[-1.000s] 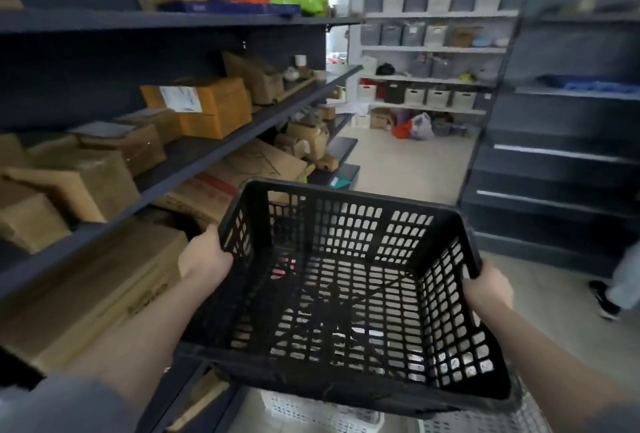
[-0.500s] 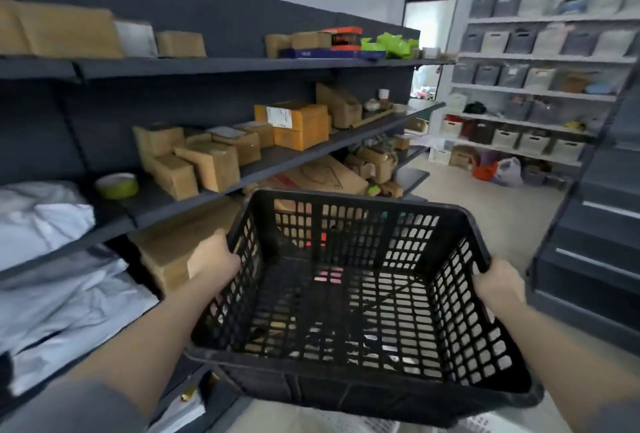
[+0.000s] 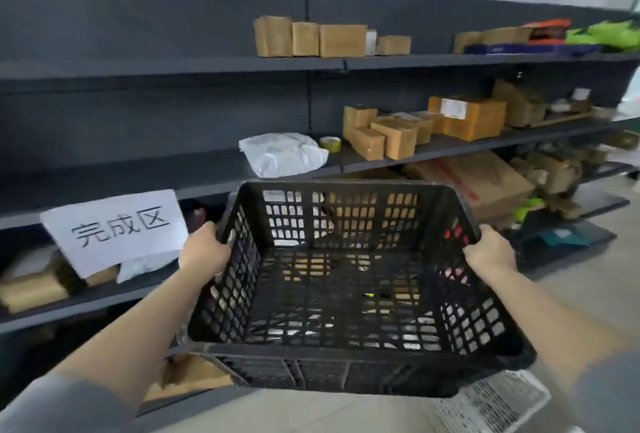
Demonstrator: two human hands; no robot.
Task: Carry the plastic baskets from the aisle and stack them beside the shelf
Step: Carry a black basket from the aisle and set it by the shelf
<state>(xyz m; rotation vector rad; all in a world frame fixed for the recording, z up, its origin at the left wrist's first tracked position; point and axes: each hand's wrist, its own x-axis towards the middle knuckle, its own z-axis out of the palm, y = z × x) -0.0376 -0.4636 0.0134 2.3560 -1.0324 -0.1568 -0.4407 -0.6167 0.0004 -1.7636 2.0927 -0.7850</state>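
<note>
A black plastic basket with matt lattice walls is seen near. A dark grey shelf, matt like painted metal, is stocked with brown cardboard boxes, a glossy white plastic bag and, at left, a white paper sign.

The basket is black all over, its walls and floor pierced in a regular grid of small rectangular holes. The shelf behind it is a dark charcoal grey, boards and back panel alike. On it sit cardboard boxes in plain tan brown, one larger box a warmer orange-brown with a white label. A crumpled bag is white, and the tape roll beside it is yellowish. The paper sign is white with black characters. Far right, something bright lime green lies above a dark blue strip. Both sleeves are grey. The floor is pale beige, and a white latticed basket shows low down.
</note>
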